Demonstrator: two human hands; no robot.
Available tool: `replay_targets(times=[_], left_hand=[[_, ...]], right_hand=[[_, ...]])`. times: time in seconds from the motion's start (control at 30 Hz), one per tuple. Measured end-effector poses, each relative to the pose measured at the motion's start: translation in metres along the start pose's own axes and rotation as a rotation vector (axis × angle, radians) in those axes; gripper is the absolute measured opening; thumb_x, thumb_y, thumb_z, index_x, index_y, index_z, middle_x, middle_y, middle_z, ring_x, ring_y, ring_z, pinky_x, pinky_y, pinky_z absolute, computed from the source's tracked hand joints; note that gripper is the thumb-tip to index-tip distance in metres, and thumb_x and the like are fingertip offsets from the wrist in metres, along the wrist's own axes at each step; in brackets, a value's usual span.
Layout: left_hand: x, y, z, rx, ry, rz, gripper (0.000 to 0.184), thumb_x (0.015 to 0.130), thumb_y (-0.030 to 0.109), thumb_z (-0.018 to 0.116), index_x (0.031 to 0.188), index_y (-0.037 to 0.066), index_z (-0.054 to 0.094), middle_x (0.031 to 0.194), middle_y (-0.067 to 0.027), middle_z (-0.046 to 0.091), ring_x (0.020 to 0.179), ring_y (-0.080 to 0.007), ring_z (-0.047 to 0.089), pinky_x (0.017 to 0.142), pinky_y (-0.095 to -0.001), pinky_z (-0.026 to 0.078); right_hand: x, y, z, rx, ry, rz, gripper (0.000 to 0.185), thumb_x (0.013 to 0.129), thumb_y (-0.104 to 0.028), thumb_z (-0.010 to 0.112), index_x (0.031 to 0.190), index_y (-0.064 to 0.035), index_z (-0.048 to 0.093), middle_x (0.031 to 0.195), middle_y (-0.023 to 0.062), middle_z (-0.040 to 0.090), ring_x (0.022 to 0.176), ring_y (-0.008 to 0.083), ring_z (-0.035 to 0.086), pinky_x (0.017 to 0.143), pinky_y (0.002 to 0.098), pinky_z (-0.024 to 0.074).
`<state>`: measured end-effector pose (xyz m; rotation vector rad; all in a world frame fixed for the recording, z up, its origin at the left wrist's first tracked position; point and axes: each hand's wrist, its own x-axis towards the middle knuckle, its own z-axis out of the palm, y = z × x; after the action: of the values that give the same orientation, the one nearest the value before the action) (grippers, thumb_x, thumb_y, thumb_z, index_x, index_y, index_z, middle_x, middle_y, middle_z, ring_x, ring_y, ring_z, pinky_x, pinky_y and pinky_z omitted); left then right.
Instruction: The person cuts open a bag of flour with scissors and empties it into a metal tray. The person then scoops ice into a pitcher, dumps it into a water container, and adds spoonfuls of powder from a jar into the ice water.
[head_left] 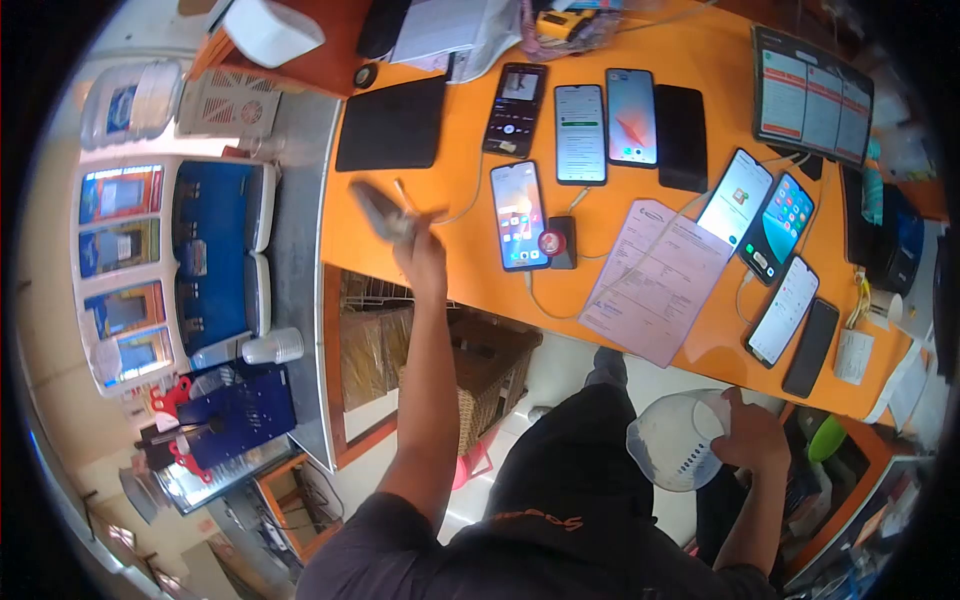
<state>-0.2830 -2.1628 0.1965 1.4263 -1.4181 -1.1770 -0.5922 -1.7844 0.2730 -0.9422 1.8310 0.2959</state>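
While left grip (418, 250) pinches blurred dark object (378, 211) over orange table (464, 262), right grip (754, 440) clasps translucent plastic jug (672, 440).

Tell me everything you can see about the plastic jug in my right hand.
The plastic jug looks rounded, whitish and translucent, with a row of small dark marks on its side. Your right hand grips it from the right, partly covering it. It is held up by your legs, near the close edge of the orange table. Whether it contains anything is unclear.
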Motion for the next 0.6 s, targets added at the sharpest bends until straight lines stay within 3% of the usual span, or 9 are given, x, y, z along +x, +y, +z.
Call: replay_targets(times=[0.17, 0.2, 0.27, 0.3, 0.37, 0.43, 0.47, 0.57, 0.6], left_hand=[[-0.123, -0.11, -0.141, -0.407, 0.449, -0.032, 0.02, 0.092, 0.018, 0.059, 0.088, 0.0, 0.068, 0.074, -0.0045, 0.062, 0.065, -0.0101, 0.054, 0.06, -0.0258, 0.042], [-0.158, -0.131, -0.186, 0.063, 0.501, -0.195, 0.02, 0.09, 0.018, 0.063, 0.089, -0.001, 0.067, 0.076, -0.0049, 0.063, 0.069, -0.0117, 0.055, 0.065, -0.0283, 0.044], [-0.226, -0.15, -0.255, 0.537, 0.509, -0.375, 0.025, 0.085, 0.02, 0.068, 0.09, -0.004, 0.067, 0.078, -0.005, 0.065, 0.073, -0.0137, 0.056, 0.07, -0.0323, 0.045], [-0.257, -0.155, -0.279, 0.54, 0.49, -0.381, 0.028, 0.084, 0.022, 0.07, 0.09, -0.005, 0.067, 0.078, -0.0047, 0.065, 0.072, -0.0141, 0.056, 0.069, -0.0338, 0.045], [-0.325, -0.187, -0.327, 0.508, 0.644, -0.319, 0.022, 0.08, 0.022, 0.069, 0.078, 0.001, 0.066, 0.058, 0.0019, 0.051, 0.056, -0.0055, 0.047, 0.049, -0.0245, 0.035], [-0.401, -0.236, -0.401, 0.327, 0.678, -0.563, 0.022, 0.077, 0.023, 0.071, 0.081, 0.001, 0.069, 0.054, 0.0021, 0.051, 0.047, -0.0077, 0.045, 0.043, -0.0273, 0.034], [-0.427, -0.234, -0.416, 0.231, 0.763, -0.562, 0.022, 0.076, 0.026, 0.072, 0.078, 0.004, 0.069, 0.052, 0.003, 0.05, 0.041, -0.0085, 0.042, 0.039, -0.0281, 0.031], [-0.509, -0.255, -0.478, 0.047, 0.938, -0.775, 0.024, 0.071, 0.024, 0.073, 0.083, 0.003, 0.067, 0.057, 0.005, 0.044, 0.049, -0.0062, 0.037, 0.042, -0.0258, 0.028], [-0.528, -0.278, -0.502, -0.019, 1.03, -0.753, 0.025, 0.068, 0.025, 0.075, 0.079, 0.005, 0.065, 0.055, 0.0051, 0.042, 0.044, -0.0071, 0.035, 0.038, -0.027, 0.026]], right_hand=[[0.015, -0.032, 0.027, -0.161, -0.062, -0.098, 0.081, 0.061, -0.032, 0.07, 0.133, -0.0036, 0.041, 0.091, 0.0226, 0.066, 0.089, 0.0379, 0.064, 0.079, 0.0451, 0.0511], [0.019, -0.043, 0.035, -0.186, -0.089, -0.123, 0.083, 0.062, -0.033, 0.071, 0.133, -0.0039, 0.041, 0.093, 0.0235, 0.065, 0.091, 0.0381, 0.064, 0.08, 0.0447, 0.0507], [0.024, -0.067, 0.05, -0.236, -0.131, -0.199, 0.088, 0.061, -0.036, 0.074, 0.135, -0.0025, 0.04, 0.095, 0.0245, 0.065, 0.092, 0.038, 0.063, 0.081, 0.044, 0.0503], [0.024, -0.082, 0.058, -0.259, -0.144, -0.25, 0.092, 0.06, -0.038, 0.076, 0.135, -0.0008, 0.039, 0.095, 0.0245, 0.065, 0.092, 0.0376, 0.063, 0.081, 0.0437, 0.0504], [0.023, -0.106, 0.079, -0.338, -0.157, -0.311, 0.099, 0.057, -0.042, 0.078, 0.136, 0.0023, 0.037, 0.095, 0.0246, 0.065, 0.092, 0.0371, 0.064, 0.08, 0.0432, 0.0506], [0.019, -0.136, 0.105, -0.468, -0.154, -0.354, 0.106, 0.054, -0.047, 0.08, 0.135, 0.0051, 0.036, 0.095, 0.0246, 0.066, 0.091, 0.0368, 0.064, 0.08, 0.0428, 0.0507], [0.013, -0.155, 0.118, -0.541, -0.122, -0.375, 0.107, 0.054, -0.04, 0.084, 0.135, 0.0083, 0.035, 0.094, 0.025, 0.065, 0.092, 0.0378, 0.063, 0.079, 0.0437, 0.0503], [0.023, -0.168, 0.184, -0.664, 0.251, -0.546, 0.094, 0.057, -0.029, 0.085, 0.129, 0.011, 0.039, 0.092, 0.0249, 0.066, 0.079, 0.0358, 0.066, 0.067, 0.0428, 0.0524], [0.043, -0.163, 0.207, -0.58, 0.314, -0.518, 0.081, 0.058, -0.025, 0.085, 0.119, 0.012, 0.046, 0.085, 0.0239, 0.065, 0.072, 0.034, 0.066, 0.059, 0.0419, 0.0514]])
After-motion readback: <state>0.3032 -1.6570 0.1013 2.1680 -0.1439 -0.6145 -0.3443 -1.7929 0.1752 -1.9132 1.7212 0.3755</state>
